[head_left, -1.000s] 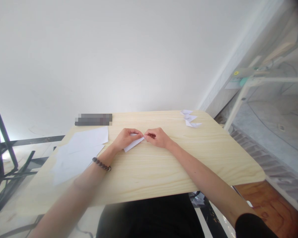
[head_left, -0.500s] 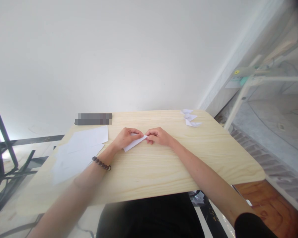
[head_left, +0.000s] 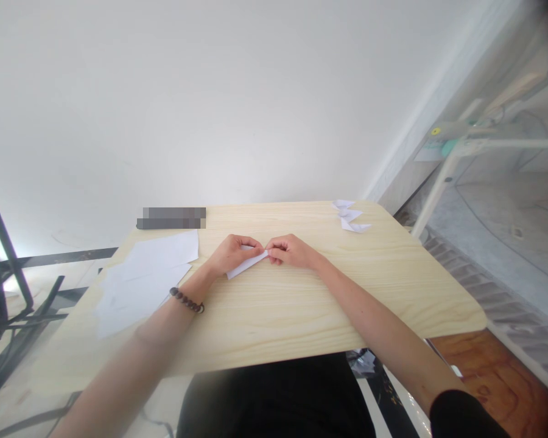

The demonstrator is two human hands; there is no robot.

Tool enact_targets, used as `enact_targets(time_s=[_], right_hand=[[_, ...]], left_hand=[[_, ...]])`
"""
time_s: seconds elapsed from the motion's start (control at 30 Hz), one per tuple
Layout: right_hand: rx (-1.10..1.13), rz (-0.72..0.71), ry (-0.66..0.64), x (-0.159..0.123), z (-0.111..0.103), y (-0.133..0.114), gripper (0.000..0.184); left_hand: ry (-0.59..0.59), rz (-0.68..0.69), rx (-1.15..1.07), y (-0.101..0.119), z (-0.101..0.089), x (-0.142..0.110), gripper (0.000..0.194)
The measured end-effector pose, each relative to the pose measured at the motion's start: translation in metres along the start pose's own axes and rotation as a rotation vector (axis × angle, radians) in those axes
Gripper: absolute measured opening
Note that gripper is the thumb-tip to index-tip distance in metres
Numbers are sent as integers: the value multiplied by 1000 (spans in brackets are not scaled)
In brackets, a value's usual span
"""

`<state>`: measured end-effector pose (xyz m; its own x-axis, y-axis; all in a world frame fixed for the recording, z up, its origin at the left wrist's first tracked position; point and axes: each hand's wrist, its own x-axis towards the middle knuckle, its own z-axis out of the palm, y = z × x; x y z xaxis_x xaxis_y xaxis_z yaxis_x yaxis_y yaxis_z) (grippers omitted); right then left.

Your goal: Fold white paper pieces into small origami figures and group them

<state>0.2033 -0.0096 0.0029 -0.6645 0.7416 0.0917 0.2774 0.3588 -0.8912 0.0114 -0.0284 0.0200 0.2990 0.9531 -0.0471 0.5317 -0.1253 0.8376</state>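
A narrow folded piece of white paper (head_left: 246, 266) lies slanted at the middle of the wooden table, its thin end pointing right. My left hand (head_left: 234, 253) is closed on it, thumb along the top, and covers part of the paper. At the pointed right end, my right hand (head_left: 288, 250) pinches the tip between thumb and forefinger, with the other fingers curled. The two hands nearly touch at the tip. A dark beaded bracelet (head_left: 186, 300) circles my left wrist.
Several loose white sheets (head_left: 146, 286) overlap on the table's left side. Behind them lies a dark, blurred-out long object (head_left: 171, 218). Three small folded white paper shapes (head_left: 352, 216) sit at the back right. A white wall (head_left: 256, 109) rises behind the wooden table (head_left: 274, 328).
My right hand's fingers have shifted slightly left, closing over the paper's tip. My left hand and the paper stay practically where they were.
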Motion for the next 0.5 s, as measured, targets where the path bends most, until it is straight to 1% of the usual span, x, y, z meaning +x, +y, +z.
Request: enact_targets(time_s=[0.17, 0.37, 0.5], right_hand=[[66, 28, 4, 1, 0, 1, 15], [-2, 5, 52, 0, 3, -1, 12], [-10, 7, 32, 0, 2, 2, 12]], left_hand=[[-3, -1, -15, 3, 0, -2, 38], [-2, -2, -7, 2, 0, 0, 39], [3, -12, 6, 1, 0, 0, 40]])
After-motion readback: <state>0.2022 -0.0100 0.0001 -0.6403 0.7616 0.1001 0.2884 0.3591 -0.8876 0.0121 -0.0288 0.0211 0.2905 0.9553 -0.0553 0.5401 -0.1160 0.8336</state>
